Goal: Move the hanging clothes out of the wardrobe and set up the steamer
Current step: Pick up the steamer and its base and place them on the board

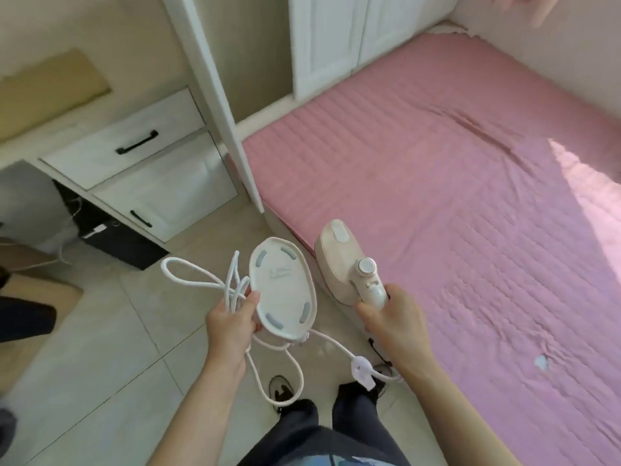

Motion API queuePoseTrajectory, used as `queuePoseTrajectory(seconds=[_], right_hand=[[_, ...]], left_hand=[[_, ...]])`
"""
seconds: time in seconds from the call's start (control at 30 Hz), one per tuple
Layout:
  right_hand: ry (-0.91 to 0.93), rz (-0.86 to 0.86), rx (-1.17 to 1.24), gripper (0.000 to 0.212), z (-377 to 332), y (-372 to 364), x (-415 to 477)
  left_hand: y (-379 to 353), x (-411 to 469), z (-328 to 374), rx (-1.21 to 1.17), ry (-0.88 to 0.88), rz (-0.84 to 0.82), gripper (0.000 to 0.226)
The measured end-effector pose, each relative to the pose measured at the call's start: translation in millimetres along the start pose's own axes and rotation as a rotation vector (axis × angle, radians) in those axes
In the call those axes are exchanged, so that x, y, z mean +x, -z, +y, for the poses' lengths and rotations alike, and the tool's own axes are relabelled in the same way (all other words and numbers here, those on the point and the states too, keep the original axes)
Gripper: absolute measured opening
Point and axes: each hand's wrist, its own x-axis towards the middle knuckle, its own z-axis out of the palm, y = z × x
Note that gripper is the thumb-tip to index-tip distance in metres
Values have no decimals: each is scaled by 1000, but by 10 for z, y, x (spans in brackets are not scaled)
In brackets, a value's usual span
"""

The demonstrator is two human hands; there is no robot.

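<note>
My right hand grips the handle of a cream hand-held steamer, which has a round dial near the handle. My left hand holds the steamer's oval white base turned underside up, together with loops of the white power cord. The cord hangs down in front of my legs and ends in a white plug. The white wardrobe stands at the back with its doors shut; no hanging clothes are in view.
A bed with a pink quilted cover fills the right side. A white drawer unit with black handles stands at the left beside a white vertical panel. The floor is beige tile.
</note>
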Motion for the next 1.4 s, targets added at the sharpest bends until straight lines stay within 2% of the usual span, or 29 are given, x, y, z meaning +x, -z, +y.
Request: queuePoseTrajectory(seconds=[0.23, 0.47, 0.8, 1.4], right_hand=[[112, -113, -54, 15, -813, -796, -302], [222, -197, -118, 19, -1471, -1322, -323], [333, -253, -153, 24, -2339, -1815, 105], [455, -346, -172, 19, -4477, -2528, 1447]], left_hand=[[1132, 261, 154, -121, 43, 155, 10], [1755, 532, 287, -288, 79, 281, 13], [2039, 1197, 765, -387, 80, 385, 21], [2258, 3046, 2362, -456, 33, 491, 18]])
